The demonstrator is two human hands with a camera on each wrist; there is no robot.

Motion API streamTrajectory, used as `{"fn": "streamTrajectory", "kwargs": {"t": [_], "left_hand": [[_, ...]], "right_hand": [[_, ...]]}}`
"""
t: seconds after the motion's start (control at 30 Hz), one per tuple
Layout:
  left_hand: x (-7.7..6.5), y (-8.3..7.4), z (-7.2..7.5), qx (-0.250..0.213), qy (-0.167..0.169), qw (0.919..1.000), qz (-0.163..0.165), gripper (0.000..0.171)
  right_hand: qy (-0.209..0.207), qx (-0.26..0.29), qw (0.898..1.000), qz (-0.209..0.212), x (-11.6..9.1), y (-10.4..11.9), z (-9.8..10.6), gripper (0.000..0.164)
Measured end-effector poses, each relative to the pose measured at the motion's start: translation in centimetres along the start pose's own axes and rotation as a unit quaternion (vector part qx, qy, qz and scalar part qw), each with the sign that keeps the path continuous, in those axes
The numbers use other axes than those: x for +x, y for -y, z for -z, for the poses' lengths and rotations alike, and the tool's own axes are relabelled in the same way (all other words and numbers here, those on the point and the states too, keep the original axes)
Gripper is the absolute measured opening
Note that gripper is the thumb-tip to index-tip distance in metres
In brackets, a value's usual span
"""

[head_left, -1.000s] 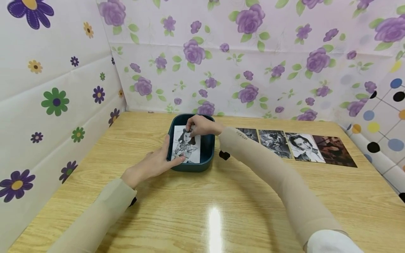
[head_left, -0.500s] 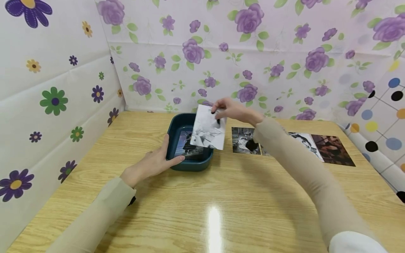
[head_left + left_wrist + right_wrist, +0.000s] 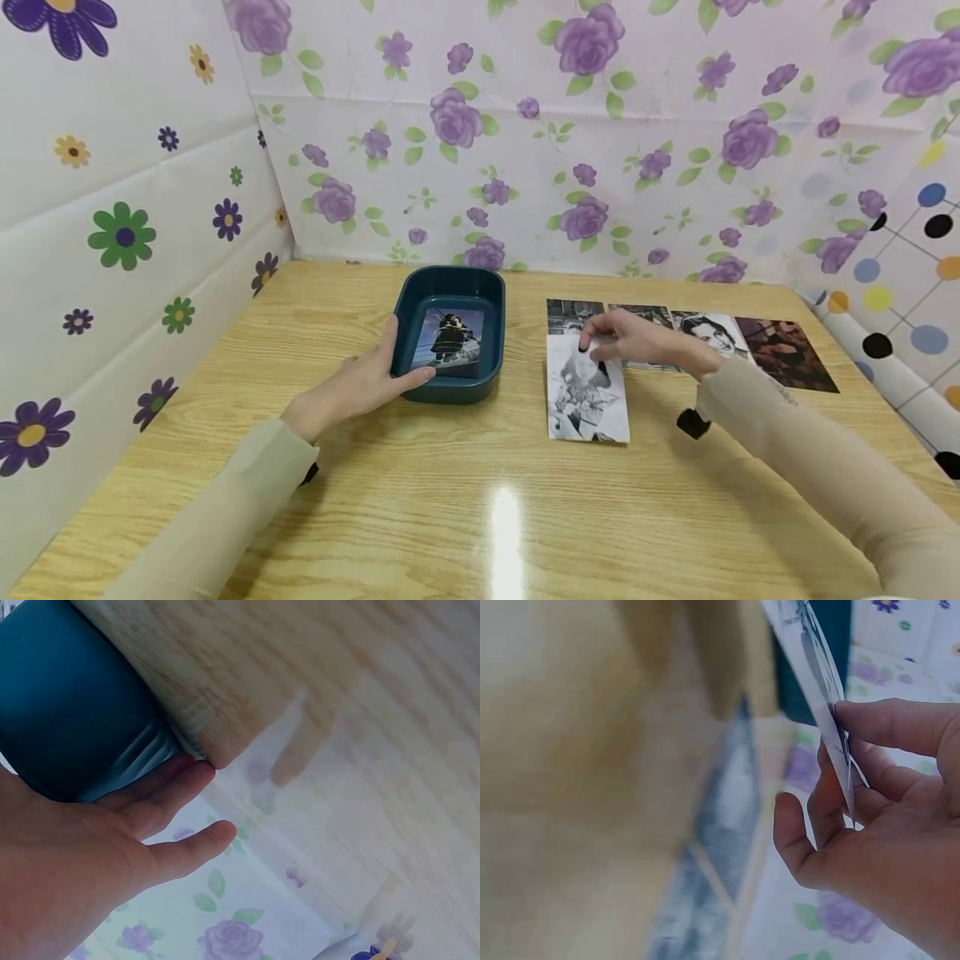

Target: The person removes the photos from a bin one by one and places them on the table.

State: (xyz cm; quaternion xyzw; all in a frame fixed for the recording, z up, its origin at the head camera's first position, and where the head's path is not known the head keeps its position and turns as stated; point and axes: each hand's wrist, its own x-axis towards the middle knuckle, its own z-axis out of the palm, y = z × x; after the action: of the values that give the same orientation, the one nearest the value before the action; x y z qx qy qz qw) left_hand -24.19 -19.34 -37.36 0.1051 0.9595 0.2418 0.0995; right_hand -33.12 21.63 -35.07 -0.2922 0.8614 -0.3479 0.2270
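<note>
My left hand (image 3: 352, 387) rests at the left side of a dark teal box (image 3: 495, 367), its thumb lying over the near rim. In the left wrist view the fingers (image 3: 169, 795) are fairly straight along the box's outer wall (image 3: 67, 705). Inside the box lies a photo (image 3: 450, 342) of a dark figure against a bluish sky. My right hand (image 3: 637, 342) pinches a black-and-white photo print (image 3: 585, 400) by its upper edge, right of the box. The right wrist view shows the print (image 3: 821, 690) between thumb and fingers, above the table.
Several photos lie in a row at the back right: one partly covered print (image 3: 573, 312), another behind my hand (image 3: 645, 314), a black-and-white portrait (image 3: 712, 333) and a dark reddish one (image 3: 787, 354). Flowered sheeting (image 3: 525, 167) stands behind the wooden table (image 3: 420, 492).
My right hand has lifted the black-and-white photo out of the box and carried it right, uncovering the photo beneath. The left hand has stayed at the box.
</note>
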Motion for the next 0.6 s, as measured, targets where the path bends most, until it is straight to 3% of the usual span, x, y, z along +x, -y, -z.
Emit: {"fn": "streamTrajectory", "kwargs": {"t": [0.23, 0.43, 0.6], "left_hand": [[0.1, 0.0, 0.0, -0.006, -0.002, 1.0000, 0.003, 0.115], [0.2, 0.0, 0.0, -0.006, -0.001, 1.0000, 0.001, 0.114], [0.1, 0.0, 0.0, -0.005, -0.002, 1.0000, 0.000, 0.115]], "right_hand": [[-0.027, -0.047, 0.998, 0.032, -1.2, -1.1, -2.3, 0.009], [-0.085, -0.143, 0.984, 0.067, -1.2, -0.9, -3.3, 0.015], [-0.102, -0.194, 0.973, 0.078, -0.8, -1.3, -4.1, 0.020]]}}
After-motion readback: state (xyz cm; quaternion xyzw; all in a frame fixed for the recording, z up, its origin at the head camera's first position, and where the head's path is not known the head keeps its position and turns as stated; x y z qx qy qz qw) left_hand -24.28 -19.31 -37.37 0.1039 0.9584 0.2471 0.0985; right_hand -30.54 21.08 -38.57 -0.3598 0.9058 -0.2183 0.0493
